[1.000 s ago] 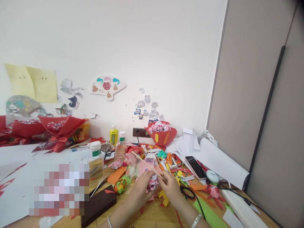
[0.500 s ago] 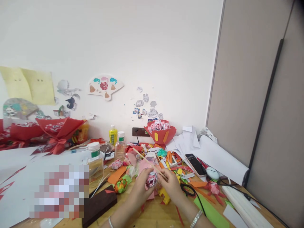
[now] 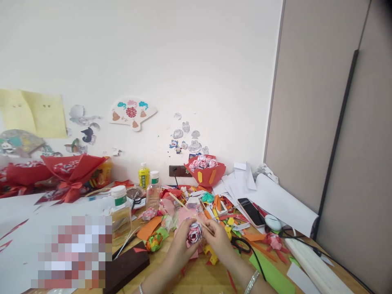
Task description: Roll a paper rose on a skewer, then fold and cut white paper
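Gripping the flower (image 3: 194,232) in the left hand (image 3: 181,244), with fingers and thumb curled around it, above the table (image 3: 196,279). Pinching the stick (image 3: 181,204) in the closed fingertips of the right hand (image 3: 219,241), just beside the flower, with the far end slanting up and to the left over paper scraps (image 3: 152,228). Showing also scissors (image 3: 241,245) and a phone (image 3: 251,212) to the right, and a bouquet (image 3: 208,173) near the wall (image 3: 196,61).
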`<state>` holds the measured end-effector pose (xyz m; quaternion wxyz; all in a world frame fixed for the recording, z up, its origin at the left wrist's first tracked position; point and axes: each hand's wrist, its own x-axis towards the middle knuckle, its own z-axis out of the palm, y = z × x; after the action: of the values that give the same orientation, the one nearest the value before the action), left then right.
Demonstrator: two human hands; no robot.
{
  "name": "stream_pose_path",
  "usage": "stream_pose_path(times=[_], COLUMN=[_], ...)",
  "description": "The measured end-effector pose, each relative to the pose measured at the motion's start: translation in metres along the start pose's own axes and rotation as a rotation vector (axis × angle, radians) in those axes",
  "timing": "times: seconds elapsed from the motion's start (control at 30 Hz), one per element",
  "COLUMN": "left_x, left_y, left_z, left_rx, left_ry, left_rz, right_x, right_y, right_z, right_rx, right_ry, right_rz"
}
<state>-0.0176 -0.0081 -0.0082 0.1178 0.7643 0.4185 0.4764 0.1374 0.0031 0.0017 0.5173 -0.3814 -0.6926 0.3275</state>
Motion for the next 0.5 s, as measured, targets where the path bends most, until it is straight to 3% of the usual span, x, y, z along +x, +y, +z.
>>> stream_pose_path(times=[0.17, 0.37, 0.5], left_x=[-0.001, 0.003, 0.004], left_y=[-0.002, 0.02, 0.024], left_z=[0.001, -0.009, -0.011], left_rx=[0.003, 0.002, -0.001], left_ry=[0.013, -0.077, -0.077], left_rz=[0.02, 0.027, 0.014], right_x=[-0.001, -0.005, -0.006], right_y=[0.001, 0.004, 0.001], right_z=[-0.001, -0.003, -0.004], right_rx=[-0.108, -0.534, -0.649], right_ry=[0.031, 0.107, 0.118], right_rz=[-0.059, -0.184, -0.213])
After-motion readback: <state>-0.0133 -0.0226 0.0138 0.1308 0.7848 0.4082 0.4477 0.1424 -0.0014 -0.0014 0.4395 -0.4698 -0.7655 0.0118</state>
